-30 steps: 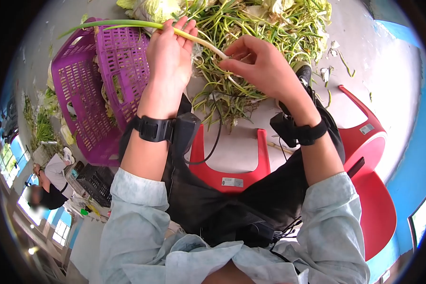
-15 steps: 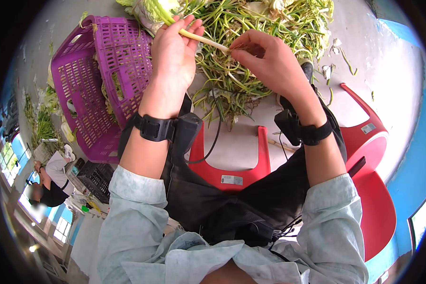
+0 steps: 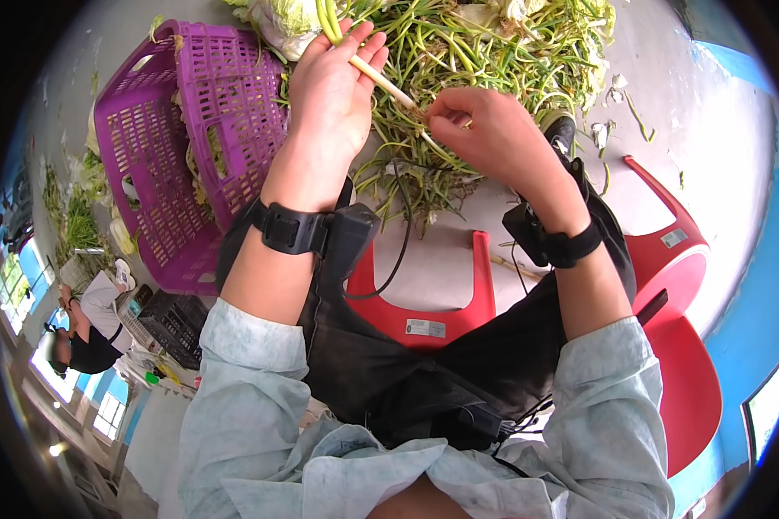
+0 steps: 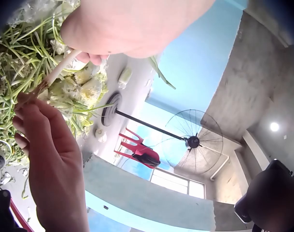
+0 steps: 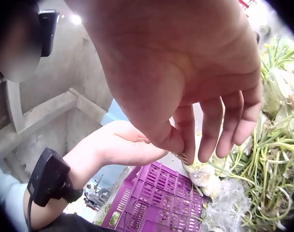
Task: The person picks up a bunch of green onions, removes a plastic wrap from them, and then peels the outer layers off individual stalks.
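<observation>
A long green onion (image 3: 381, 80) slants from the left hand (image 3: 331, 104) to the right hand (image 3: 493, 130) in the head view. Its stalk is held between the left thumb and fingers, palm turned up. At the root end, the right thumb and index finger pinch the brown roots. In the left wrist view the white stalk (image 4: 62, 66) ends in stringy roots at the right hand's fingertips (image 4: 28, 104). The right wrist view shows the right hand (image 5: 185, 77) pinching a brown root bit, the left hand (image 5: 122, 145) behind it.
Heaped green trimmings (image 3: 459, 52) cover the floor ahead, with cabbage (image 3: 277, 26) at their left. Purple crates (image 3: 229, 130) stand on the left. A red stool (image 3: 424, 327) is between the legs, red chairs (image 3: 679, 363) at the right. Another person (image 3: 91, 333) is far left.
The onion's green end has swung from pointing left to pointing up and away. Both hands have shifted slightly right, and the right hand has lowered a little, still at the root end.
</observation>
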Tool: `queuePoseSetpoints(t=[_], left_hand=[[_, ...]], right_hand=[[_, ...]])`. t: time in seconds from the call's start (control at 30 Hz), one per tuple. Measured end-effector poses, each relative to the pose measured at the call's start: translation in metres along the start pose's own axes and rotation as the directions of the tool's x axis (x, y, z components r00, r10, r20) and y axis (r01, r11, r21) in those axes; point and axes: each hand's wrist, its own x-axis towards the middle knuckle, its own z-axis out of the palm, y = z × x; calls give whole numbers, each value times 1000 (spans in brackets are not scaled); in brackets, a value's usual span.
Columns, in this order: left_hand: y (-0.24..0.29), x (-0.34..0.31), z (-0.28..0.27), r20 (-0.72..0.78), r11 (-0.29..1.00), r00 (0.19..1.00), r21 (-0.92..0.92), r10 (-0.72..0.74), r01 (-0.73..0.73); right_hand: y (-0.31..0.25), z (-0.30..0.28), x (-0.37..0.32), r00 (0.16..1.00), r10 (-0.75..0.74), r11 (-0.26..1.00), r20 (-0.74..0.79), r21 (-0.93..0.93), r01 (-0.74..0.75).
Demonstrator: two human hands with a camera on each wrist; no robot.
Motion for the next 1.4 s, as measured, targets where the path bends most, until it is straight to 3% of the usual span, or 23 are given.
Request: queuePoseSetpoints(t=[0.17, 0.37, 0.47, 0.6, 0.73, 0.8, 0.87, 0.93, 1.0, 1.13, 1.4], left_hand=[[9, 1, 2, -1, 996, 998, 64, 59, -59], [11, 6, -5, -6, 996, 996, -10, 92, -92], [19, -8, 12, -72, 994, 996, -96, 44, -51], [27, -10, 12, -21, 973, 999, -230, -26, 20], [39, -16, 13, -56, 970, 998, -241, -32, 17], [47, -21, 19, -124, 969, 990, -245, -64, 32], [49, -19, 16, -64, 962, 993, -261, -102, 82], [54, -31, 20, -55, 970, 997, -241, -60, 45], [53, -27, 18, -59, 966, 996, -253, -70, 53], [42, -5, 6, -48, 947, 991, -304, -123, 103], [49, -23, 11, -28, 959, 994, -268, -108, 97]], right_hand=[[6, 12, -1, 999, 4, 993, 38, -117, 1], [20, 29, 1, 988, 77, 983, 136, -178, -52], [53, 45, 11, 967, 217, 941, 131, -290, -172], [122, 65, 37, 908, 331, 892, 255, -398, -213], [167, 74, 77, 902, 432, 850, -26, -322, -416], [190, 73, 95, 924, 373, 894, -85, -234, -382], [209, 74, 114, 937, 301, 888, -176, -308, -343], [225, 77, 130, 936, 280, 886, -215, -317, -337], [225, 80, 141, 932, 327, 869, -154, -338, -361], [222, 94, 152, 893, 391, 792, -222, -414, -450], [241, 106, 153, 892, 412, 845, -187, -289, -451]])
